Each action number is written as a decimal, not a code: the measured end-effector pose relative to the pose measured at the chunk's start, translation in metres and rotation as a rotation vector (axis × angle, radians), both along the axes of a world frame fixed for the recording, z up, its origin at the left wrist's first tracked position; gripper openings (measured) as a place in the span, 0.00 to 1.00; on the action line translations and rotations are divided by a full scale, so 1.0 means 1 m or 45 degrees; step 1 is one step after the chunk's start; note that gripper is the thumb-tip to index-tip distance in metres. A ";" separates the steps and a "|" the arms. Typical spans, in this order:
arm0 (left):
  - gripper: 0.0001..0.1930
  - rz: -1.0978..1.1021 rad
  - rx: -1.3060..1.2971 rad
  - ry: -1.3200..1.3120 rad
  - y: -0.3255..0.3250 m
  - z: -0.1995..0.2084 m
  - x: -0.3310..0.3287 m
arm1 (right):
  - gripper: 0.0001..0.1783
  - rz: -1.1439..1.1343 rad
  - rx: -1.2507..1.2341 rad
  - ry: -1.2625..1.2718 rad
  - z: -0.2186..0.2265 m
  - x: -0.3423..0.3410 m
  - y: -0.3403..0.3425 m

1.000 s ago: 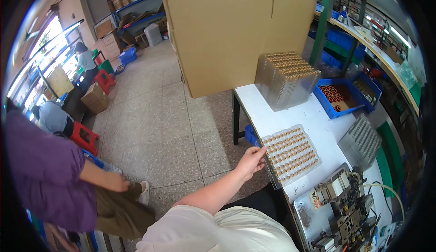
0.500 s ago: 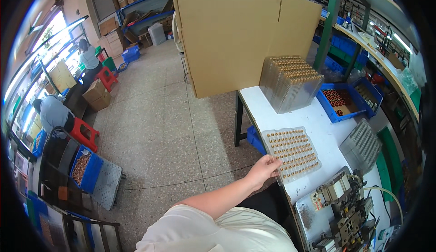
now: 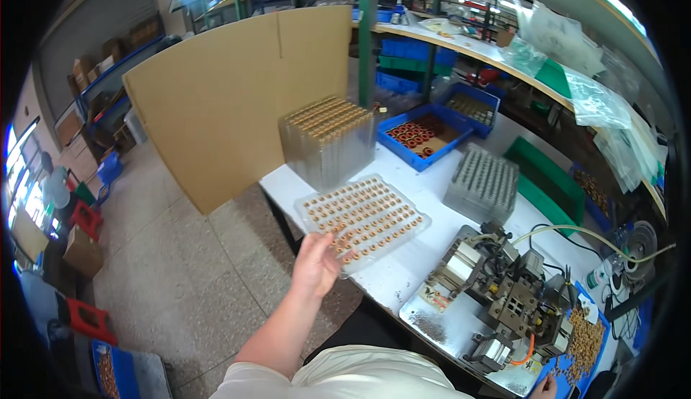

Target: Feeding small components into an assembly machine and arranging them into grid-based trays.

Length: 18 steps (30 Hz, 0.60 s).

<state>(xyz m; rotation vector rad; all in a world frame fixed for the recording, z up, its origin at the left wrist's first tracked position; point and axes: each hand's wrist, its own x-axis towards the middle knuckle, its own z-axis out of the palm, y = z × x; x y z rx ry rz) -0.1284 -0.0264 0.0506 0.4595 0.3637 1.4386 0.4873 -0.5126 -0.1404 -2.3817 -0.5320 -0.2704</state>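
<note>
My left hand grips the near left edge of a clear plastic tray. Rows of small brass-coloured round parts sit in its pockets. Whether the tray rests flat on the white table or is slightly raised, I cannot tell. At the lower right edge only a bit of my right hand shows, beside a blue tray with a heap of small brass parts; its fingers are mostly cut off. Beyond the held tray stands a tall stack of similar filled trays.
A metal fixture machine with hoses occupies the near right. Behind it are a stack of grey-clear trays, a green bin and a blue bin of red-rimmed rings. A large cardboard sheet stands at the table's far left.
My view has swung to the right, bringing the machine, the brass heap and my right hand into sight. My left hand keeps hold of the tray, which appears turned.
</note>
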 end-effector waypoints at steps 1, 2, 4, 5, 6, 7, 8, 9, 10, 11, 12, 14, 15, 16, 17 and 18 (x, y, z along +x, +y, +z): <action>0.08 -0.017 0.009 -0.002 0.003 0.011 -0.002 | 0.19 0.007 0.011 -0.029 -0.004 0.002 -0.001; 0.07 0.013 0.024 0.034 0.010 0.023 -0.004 | 0.19 0.013 0.019 -0.058 -0.006 0.002 -0.001; 0.06 0.069 0.055 0.086 0.030 0.045 -0.007 | 0.19 0.006 0.033 -0.093 -0.009 0.002 0.001; 0.05 0.094 0.070 0.102 0.043 0.054 -0.008 | 0.18 0.029 0.005 -0.125 -0.012 0.004 0.001; 0.05 0.086 0.078 0.101 0.060 0.062 -0.011 | 0.18 0.057 -0.022 -0.152 -0.016 0.005 0.004; 0.04 0.122 0.160 0.130 0.072 0.077 -0.011 | 0.18 0.069 -0.025 -0.187 -0.019 0.005 -0.002; 0.04 0.158 0.243 0.156 0.085 0.091 -0.010 | 0.17 0.079 -0.027 -0.224 -0.023 0.006 -0.007; 0.04 0.150 0.257 0.148 0.104 0.096 -0.012 | 0.17 0.068 -0.014 -0.230 -0.028 0.009 -0.006; 0.04 0.174 0.267 0.156 0.126 0.098 -0.014 | 0.17 0.072 -0.006 -0.245 -0.034 0.017 -0.007; 0.04 0.189 0.278 0.156 0.150 0.100 -0.014 | 0.17 0.066 0.004 -0.266 -0.043 0.029 -0.014; 0.04 0.202 0.292 0.153 0.173 0.101 -0.012 | 0.16 0.057 0.015 -0.290 -0.051 0.040 -0.021; 0.05 0.210 0.323 0.149 0.209 0.097 -0.012 | 0.16 0.040 0.042 -0.313 -0.057 0.045 -0.018; 0.05 0.238 0.287 0.168 0.225 0.096 -0.014 | 0.16 0.029 0.016 -0.310 -0.054 0.043 -0.016; 0.05 0.265 0.250 0.186 0.239 0.096 -0.017 | 0.16 0.018 -0.011 -0.308 -0.051 0.039 -0.014; 0.05 0.292 0.214 0.202 0.253 0.096 -0.020 | 0.16 0.006 -0.036 -0.307 -0.047 0.034 -0.013; 0.05 0.313 0.173 0.218 0.265 0.094 -0.021 | 0.16 -0.010 -0.068 -0.305 -0.040 0.026 -0.013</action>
